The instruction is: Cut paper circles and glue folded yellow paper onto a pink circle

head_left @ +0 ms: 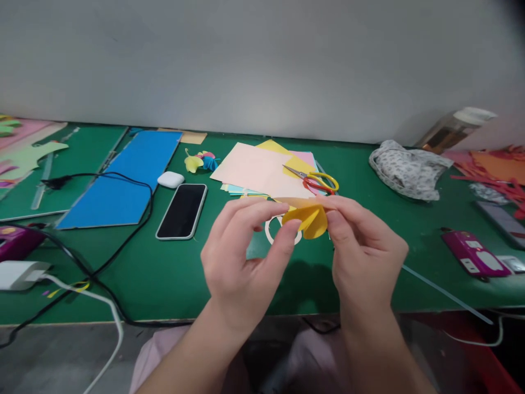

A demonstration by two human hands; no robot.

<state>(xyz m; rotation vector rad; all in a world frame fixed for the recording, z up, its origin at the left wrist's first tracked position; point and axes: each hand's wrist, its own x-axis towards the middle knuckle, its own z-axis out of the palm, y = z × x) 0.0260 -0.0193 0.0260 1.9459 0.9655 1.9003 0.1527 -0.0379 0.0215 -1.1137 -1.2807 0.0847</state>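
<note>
A folded yellow paper piece (314, 223) is held up between both hands, above the front part of the green table. My left hand (246, 241) pinches its left side with thumb and index finger. The right side of the same paper is gripped by my right hand (361, 241), thumb in front. Behind them, scissors (311, 178) with yellow and red handles lie on a stack of coloured paper (254, 164). A pale ring (271, 230) is partly hidden by the left fingers. Small yellow, pink and blue paper shapes (200, 162) sit left of the stack.
On the left are a phone (182, 212), a white earphone case (170, 179), a blue board (123, 180) and black cables (118, 254). To the right lie a patterned cloth (408, 169), a purple power strip (473, 254), a bottle (457, 129) and a glue stick (447, 294).
</note>
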